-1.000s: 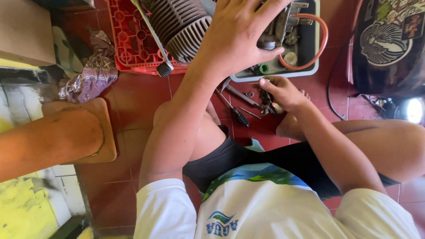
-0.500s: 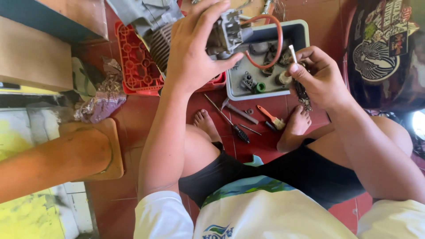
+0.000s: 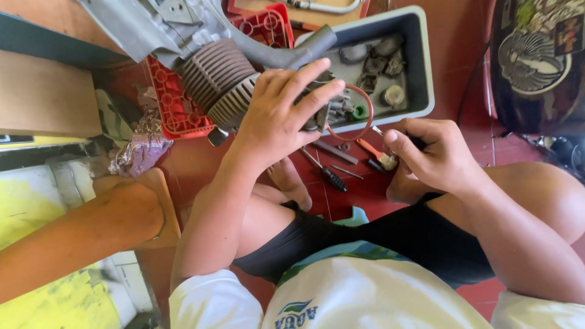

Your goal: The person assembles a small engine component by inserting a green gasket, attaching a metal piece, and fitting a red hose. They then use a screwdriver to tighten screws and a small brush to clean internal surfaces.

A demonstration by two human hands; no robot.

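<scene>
Here, a person sits cross-legged on a red tiled floor (image 3: 201,164), with a dismantled small engine propped ahead, its ribbed grey cylinder (image 3: 216,82) resting on a red plastic crate (image 3: 177,116), seemingly to keep it off the tiles. Behind it, a grey plastic tray (image 3: 420,67) holds grimy metal parts, gathered where they cannot roll away. The left hand (image 3: 277,119) is spread over a dark, blocky engine part (image 3: 326,109) beside the cylinder's fins, fingers wrapped across its top, apparently steadying it; an orange rubber ring (image 3: 347,116) loops around it. The right hand (image 3: 436,155) is closed around a slim tool with a dark handle (image 3: 417,141), thumb and fingers pinched tight; its working end is hidden, so its kind cannot be told. On the floor between the knees lie a black-handled screwdriver (image 3: 326,173), a flat metal bar (image 3: 336,152) and an orange-handled tool (image 3: 375,151), all within easy reach. At left, another person's bare leg rests on a wooden stool (image 3: 167,207), near crumpled shiny foil (image 3: 140,152).
</scene>
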